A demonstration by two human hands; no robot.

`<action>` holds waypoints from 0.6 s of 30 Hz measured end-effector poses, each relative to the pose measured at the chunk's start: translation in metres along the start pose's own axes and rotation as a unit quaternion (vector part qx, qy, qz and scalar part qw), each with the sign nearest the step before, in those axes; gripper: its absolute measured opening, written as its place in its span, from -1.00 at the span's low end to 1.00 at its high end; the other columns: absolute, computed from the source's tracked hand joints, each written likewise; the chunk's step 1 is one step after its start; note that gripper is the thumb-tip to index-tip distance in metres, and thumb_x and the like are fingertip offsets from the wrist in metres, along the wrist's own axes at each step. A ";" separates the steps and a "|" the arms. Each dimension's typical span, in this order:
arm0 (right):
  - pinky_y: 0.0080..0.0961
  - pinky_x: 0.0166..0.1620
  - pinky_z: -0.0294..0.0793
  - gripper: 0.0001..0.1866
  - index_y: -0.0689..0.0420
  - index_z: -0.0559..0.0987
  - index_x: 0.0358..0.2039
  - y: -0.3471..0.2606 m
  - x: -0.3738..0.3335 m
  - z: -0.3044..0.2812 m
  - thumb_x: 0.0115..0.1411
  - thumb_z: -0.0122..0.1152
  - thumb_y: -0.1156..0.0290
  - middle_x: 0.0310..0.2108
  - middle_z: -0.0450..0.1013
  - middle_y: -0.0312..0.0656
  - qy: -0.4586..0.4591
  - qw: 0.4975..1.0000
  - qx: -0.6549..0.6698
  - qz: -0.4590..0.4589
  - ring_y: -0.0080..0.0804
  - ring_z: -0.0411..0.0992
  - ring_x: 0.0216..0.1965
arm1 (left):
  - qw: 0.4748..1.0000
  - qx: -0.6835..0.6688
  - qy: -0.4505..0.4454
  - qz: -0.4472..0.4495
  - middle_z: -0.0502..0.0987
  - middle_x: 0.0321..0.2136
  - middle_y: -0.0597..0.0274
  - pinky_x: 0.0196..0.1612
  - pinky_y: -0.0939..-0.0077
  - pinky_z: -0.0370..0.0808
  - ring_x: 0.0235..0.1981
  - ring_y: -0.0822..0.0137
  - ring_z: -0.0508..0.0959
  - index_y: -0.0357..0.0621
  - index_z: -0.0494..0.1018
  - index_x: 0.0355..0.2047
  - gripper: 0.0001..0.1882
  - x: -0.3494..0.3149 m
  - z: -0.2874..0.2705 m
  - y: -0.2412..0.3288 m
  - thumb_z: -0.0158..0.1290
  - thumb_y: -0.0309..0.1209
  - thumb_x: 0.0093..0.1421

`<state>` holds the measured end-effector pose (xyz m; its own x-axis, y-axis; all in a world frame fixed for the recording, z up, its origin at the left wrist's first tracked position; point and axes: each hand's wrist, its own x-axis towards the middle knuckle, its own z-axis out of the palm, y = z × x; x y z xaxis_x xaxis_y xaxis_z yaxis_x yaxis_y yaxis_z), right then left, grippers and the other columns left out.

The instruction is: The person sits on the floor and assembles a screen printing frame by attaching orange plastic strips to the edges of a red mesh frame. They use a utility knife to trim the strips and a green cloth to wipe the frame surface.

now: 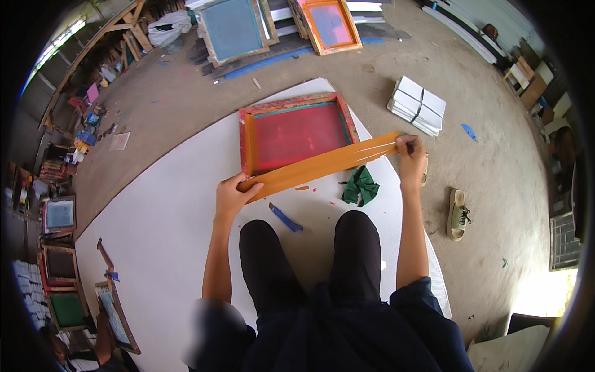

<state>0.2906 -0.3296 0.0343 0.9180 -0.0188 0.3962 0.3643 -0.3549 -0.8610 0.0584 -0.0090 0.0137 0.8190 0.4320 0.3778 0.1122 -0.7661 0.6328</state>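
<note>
White sheet (161, 198) is spread over grey-brown floor (384, 56). On the sheet, a red-rimmed screen frame (297, 136) is laid flat near the far edge; a blue cutter (286, 218), a crumpled green piece (361, 186) and small orange and red scraps (302, 188) are scattered nearer. On the floor, to the right, a strapped white paper stack (418, 102), a blue scrap (469, 131) and a greenish shoe (457, 214) are placed.

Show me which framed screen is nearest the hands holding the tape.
The red-meshed screen lying on the white surface, right by the tape; the other screens are farther away.
</note>
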 end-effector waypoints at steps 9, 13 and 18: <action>-0.39 -0.30 0.41 -0.59 0.10 0.28 -0.12 0.149 -0.054 0.097 0.04 0.23 0.49 -0.49 0.47 -0.10 -0.040 0.967 -0.049 0.247 -0.26 0.48 -0.42 | 0.986 -0.031 -0.101 -0.131 0.09 -0.79 0.25 -0.62 0.55 0.16 -0.68 0.47 0.08 -0.22 0.12 -0.71 -0.51 0.028 0.062 -0.071 0.28 -0.36 -0.03; -0.33 -0.28 0.40 -0.60 0.20 0.26 -0.18 0.185 -0.063 0.118 0.03 0.25 0.49 -0.47 0.45 -0.07 0.008 0.963 -0.071 0.258 -0.19 0.46 -0.38 | 0.978 -0.010 -0.135 -0.156 0.09 -0.80 0.26 -0.64 0.55 0.11 -0.69 0.44 0.04 -0.21 0.12 -0.72 -0.51 0.032 0.092 -0.097 0.28 -0.36 -0.03; -0.43 -0.29 0.39 -0.60 0.21 0.25 -0.24 0.202 -0.052 0.133 0.03 0.28 0.45 -0.48 0.46 -0.10 0.018 0.968 -0.126 0.218 -0.29 0.44 -0.44 | 0.978 0.012 -0.147 -0.147 0.08 -0.81 0.26 -0.65 0.56 0.09 -0.70 0.43 0.02 -0.19 0.09 -0.73 -0.50 0.054 0.107 -0.098 0.27 -0.37 -0.03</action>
<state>0.3375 -0.2758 -0.2029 0.9683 -0.2481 0.0273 -0.1100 -0.5221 -0.8458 0.1515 0.0387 -0.1005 0.8750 0.4830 -0.0320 0.3785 -0.6416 0.6672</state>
